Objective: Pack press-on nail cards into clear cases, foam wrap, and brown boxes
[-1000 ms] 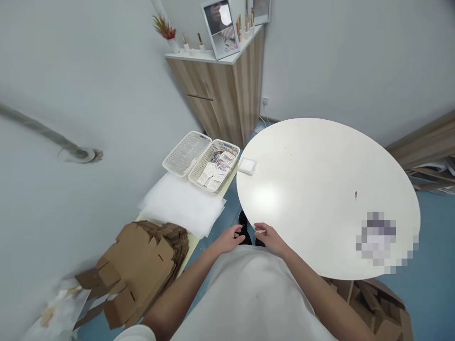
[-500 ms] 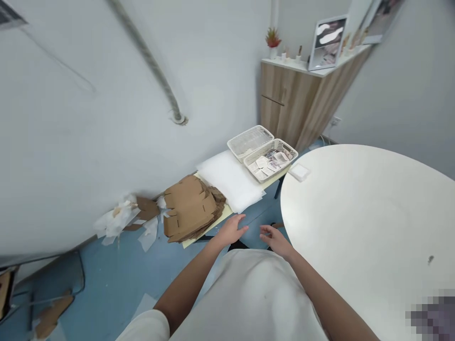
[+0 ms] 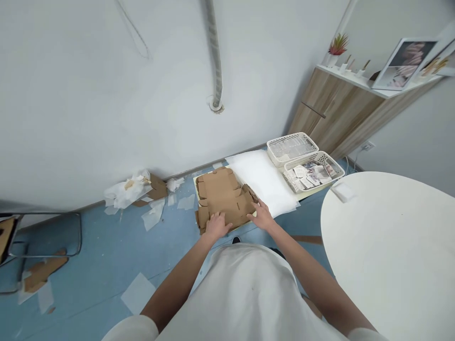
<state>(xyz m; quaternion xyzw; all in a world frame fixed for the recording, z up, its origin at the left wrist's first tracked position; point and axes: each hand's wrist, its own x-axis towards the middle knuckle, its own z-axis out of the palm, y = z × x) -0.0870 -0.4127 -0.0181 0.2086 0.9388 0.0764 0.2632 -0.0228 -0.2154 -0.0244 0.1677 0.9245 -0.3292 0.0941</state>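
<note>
A stack of flat brown cardboard box blanks (image 3: 222,194) lies on a low yellowish table by the wall. My left hand (image 3: 216,224) rests on the near left edge of the stack, fingers spread over the top blank. My right hand (image 3: 262,215) touches the stack's near right corner, fingers stretched out. Neither hand has closed around a blank.
A pile of white foam sheets (image 3: 265,182) lies right of the cardboard. Beyond it stand two white baskets (image 3: 292,145), one holding small packets (image 3: 313,174). A round white table (image 3: 391,246) is at my right. Paper scraps (image 3: 128,192) litter the blue floor. A wooden cabinet (image 3: 341,113) stands in the corner.
My view has turned left from the round table toward the low table. Both hands moved forward from in front of my body onto the cardboard stack.
</note>
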